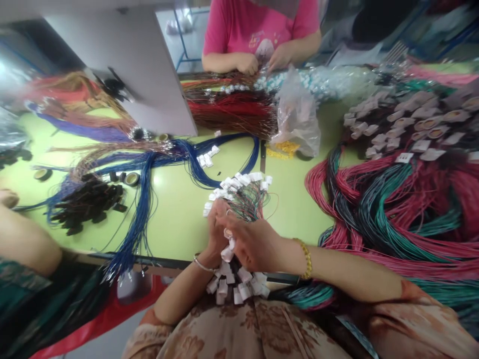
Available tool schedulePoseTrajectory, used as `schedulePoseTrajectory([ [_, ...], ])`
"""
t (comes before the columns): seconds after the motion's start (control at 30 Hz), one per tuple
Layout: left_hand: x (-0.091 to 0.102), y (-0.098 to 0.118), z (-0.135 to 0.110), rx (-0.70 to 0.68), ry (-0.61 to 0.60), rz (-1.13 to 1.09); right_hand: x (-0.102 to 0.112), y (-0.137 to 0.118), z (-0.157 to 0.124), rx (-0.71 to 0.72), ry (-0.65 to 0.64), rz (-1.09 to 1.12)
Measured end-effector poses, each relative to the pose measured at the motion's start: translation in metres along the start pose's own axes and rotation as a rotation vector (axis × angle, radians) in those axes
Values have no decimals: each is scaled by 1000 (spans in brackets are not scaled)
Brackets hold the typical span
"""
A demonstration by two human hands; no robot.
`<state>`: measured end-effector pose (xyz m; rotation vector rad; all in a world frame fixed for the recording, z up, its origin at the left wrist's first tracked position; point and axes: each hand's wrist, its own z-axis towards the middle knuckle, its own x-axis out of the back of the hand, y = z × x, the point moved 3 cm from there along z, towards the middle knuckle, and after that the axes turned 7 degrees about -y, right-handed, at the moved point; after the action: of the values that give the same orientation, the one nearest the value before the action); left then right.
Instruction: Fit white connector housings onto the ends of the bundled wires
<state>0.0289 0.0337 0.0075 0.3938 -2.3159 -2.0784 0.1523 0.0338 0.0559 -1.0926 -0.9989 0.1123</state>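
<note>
While the left hand (216,225) and the right hand (258,244) are meeting over the near edge of the counter (179,224), their fingers are lying together at the near end of the wire bundle (247,203). The backs of the hands are hiding the contact, so whether either grip is clamping on a wire or a connector cannot be told.

The bundle's white connectors (239,182) are fanning out on the counter just beyond the fingers; this layout is probably making single ends easier to pick out. White-tabbed ends (239,289) are sitting below the hands, near the lap, presumably leaving the working area less crowded.

To the left, blue wires (140,209) are draping over the counter edge, apparently because their length is exceeding its depth. Black connectors (90,202) are lying heaped near a tape roll (131,179), likely for easy reach. To the right, red and green cables (374,209) are lying in loops, which is probably taking up their length.
</note>
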Motion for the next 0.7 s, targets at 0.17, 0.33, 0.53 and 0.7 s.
schedulePoseTrajectory([
  [0.17,-30,12,-30,-360,-723,518,47,27,18,-215,108,-63],
  [0.33,-49,-5,-55,-786,-1054,1056,18,33,36,-315,-82,-597],
  [0.53,-60,-7,-72,-905,-1145,1174,-7,46,47,-473,-160,-696],
  [0.7,-47,15,-71,-609,-1039,382,5,50,36,-415,-16,-544],
])
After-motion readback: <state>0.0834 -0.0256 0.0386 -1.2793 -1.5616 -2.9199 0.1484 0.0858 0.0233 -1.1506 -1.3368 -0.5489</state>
